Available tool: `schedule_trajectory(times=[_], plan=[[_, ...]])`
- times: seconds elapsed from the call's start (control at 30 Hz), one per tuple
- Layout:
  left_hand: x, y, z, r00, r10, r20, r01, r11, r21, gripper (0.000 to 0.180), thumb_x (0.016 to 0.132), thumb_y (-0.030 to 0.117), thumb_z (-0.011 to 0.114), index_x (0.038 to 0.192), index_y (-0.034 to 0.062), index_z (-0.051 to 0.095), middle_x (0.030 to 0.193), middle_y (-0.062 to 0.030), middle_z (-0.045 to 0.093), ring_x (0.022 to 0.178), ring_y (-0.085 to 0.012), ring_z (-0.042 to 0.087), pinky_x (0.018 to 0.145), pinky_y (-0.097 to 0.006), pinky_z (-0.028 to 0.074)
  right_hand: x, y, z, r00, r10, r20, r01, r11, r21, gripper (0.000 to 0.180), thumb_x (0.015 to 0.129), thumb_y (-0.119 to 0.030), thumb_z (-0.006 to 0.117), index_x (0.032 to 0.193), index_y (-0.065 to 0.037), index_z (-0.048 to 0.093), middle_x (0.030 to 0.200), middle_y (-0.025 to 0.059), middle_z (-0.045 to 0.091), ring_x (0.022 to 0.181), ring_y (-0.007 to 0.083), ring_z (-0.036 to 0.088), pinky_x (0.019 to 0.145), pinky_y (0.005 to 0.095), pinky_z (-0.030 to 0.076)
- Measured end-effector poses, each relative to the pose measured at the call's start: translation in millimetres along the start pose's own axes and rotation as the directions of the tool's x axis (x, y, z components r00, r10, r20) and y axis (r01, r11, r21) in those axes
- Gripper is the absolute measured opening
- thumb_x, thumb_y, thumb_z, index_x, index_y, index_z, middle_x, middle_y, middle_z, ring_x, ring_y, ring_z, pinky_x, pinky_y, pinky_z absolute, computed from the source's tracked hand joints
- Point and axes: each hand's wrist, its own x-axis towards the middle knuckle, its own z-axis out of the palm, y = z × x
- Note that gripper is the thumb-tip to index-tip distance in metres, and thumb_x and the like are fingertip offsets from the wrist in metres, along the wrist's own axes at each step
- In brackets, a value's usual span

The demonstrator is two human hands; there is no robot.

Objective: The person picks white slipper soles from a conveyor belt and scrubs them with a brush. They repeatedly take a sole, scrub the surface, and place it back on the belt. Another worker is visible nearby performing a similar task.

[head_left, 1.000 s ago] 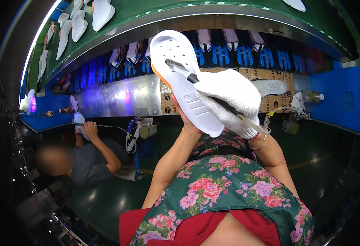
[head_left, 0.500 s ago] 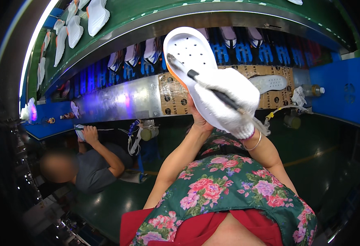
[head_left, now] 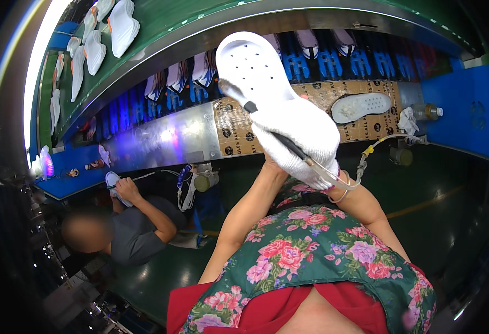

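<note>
Held up in front of me is a white shoe sole [head_left: 255, 64] with small dark holes across its inner face, toe or heel end pointing away. My bare left hand [head_left: 275, 167] grips its near end from below; most of those fingers are hidden. On my right hand [head_left: 311, 131] is a white knit glove, wrapped around a black-handled brush [head_left: 290, 145]. The brush's greyish bristles touch the sole's left rim. A clear tube [head_left: 357, 178] runs from the back end of the handle past my right wrist.
Another white sole [head_left: 361, 107] lies on the cardboard-covered bench [head_left: 233, 136], near a bottle [head_left: 427, 111] and crumpled white cloth [head_left: 407, 121]. Shoe uppers [head_left: 308, 44] stand on blue holders behind. Several soles [head_left: 125, 28] rest on the green upper shelf [head_left: 178, 14]. A co-worker [head_left: 144, 228] works at left.
The sole has shifted slightly up and to the left with both hands. The brush tip has moved a little down and left, still at the left rim. The tube swings wider beside my wrist.
</note>
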Motion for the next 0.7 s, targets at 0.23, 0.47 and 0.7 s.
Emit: schedule_trajectory(times=[0.23,0.47,0.7], plan=[[5,13,25,0.999,0.003,0.035,-0.012,0.965,0.261,0.109,0.080,0.085,0.051,0.154,0.0093,0.027,0.144,-0.0193,0.048,0.131,-0.0330,0.052,0.113,-0.050,0.042,-9,3,-1,0.993,0.107,0.045,-0.103,0.991,-0.079,0.032,0.079,-0.013,0.080,0.108,-0.002,0.074,0.104,0.0147,0.074,0.097,0.0273,0.072,0.085,0.0360,0.056],[11,23,22,0.990,0.140,0.025,-0.142,0.953,0.267,0.104,0.081,0.083,0.051,0.156,0.0134,0.027,0.146,-0.0200,0.047,0.133,-0.0350,0.050,0.112,-0.052,0.043,-5,22,-5,0.997,0.067,-0.028,-0.065,0.997,0.050,0.030,0.079,-0.008,0.075,0.110,-0.005,0.076,0.104,0.0132,0.075,0.098,0.0272,0.071,0.084,0.0374,0.056],[16,31,28,0.985,0.078,0.154,-0.059,0.991,-0.123,0.102,0.082,0.084,0.049,0.156,0.0180,0.027,0.149,-0.0195,0.044,0.130,-0.0413,0.050,0.108,-0.064,0.041,-11,20,-7,0.975,0.222,-0.009,-0.209,0.930,0.304,0.028,0.080,-0.008,0.079,0.107,-0.005,0.076,0.106,0.0143,0.075,0.099,0.0272,0.071,0.091,0.0365,0.055]])
